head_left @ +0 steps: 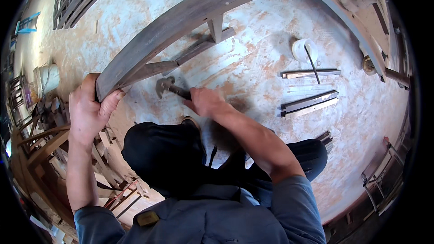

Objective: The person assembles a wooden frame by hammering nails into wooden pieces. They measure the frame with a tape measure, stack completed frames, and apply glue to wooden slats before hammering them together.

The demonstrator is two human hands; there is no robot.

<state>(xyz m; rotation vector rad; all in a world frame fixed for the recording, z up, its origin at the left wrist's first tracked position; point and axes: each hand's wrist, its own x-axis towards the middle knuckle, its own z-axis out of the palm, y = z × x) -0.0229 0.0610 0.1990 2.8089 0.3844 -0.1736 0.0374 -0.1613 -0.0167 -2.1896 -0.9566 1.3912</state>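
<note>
We grip the plank [181, 22] end with our left hand [90, 106]; right hand [205, 101] closed round a hammer [169, 86].

A long grey weathered wooden beam [181, 22] runs slantwise from the left-centre of the frame up to the top right, its near end gripped. Just below it, centre frame, a dark metal hammer [168, 86] points left, held by its handle.
</note>
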